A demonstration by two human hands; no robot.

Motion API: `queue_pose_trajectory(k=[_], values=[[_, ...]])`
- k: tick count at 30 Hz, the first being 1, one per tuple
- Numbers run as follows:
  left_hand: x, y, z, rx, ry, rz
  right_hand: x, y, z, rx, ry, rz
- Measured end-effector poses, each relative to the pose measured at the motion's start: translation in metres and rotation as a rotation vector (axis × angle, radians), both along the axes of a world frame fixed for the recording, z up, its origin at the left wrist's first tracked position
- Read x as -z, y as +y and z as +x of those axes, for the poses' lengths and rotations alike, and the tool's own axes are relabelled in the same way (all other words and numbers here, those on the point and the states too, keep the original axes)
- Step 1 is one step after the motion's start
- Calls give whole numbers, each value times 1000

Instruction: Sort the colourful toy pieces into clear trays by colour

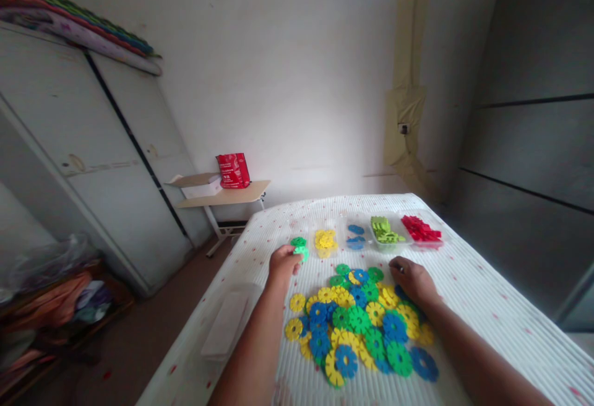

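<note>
My left hand [284,262] pinches a light green notched disc [301,252] at the leftmost clear container. Just behind that disc lies a darker green disc [297,241]. My right hand [412,277] is closed, fingers curled down, at the right back edge of a pile of discs; whether anything is in its fingers is hidden. Blue, yellow and green notched discs [359,319] make up the pile between my arms. To the right of my left hand, one clear container holds yellow discs [325,239] and another a few blue discs [356,237].
Farther right stand containers of lime green pieces [385,230] and red pieces [420,231]. A clear tray or lid [226,325] lies left of my left forearm on the white spotted cloth [492,332]. A small side table [245,193] bears a red bag [233,171].
</note>
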State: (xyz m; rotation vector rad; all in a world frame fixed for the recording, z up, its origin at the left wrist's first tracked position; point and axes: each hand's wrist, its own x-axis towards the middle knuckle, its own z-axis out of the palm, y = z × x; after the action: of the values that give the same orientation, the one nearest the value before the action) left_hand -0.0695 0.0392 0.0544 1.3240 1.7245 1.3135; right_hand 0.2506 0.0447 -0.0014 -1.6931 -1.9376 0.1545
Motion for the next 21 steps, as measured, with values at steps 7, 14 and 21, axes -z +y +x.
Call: queue_pose_trajectory(k=[7,14,21], values=[[-15,32,-10,-137,-97,76,-2,-1,0,0,17,13],[16,-17,-2,-122,148,33,-5,-3,-2,23,-7,-31],[50,-62,-2,-118,380,-17,-12,-7,-12,-2,-44,-55]])
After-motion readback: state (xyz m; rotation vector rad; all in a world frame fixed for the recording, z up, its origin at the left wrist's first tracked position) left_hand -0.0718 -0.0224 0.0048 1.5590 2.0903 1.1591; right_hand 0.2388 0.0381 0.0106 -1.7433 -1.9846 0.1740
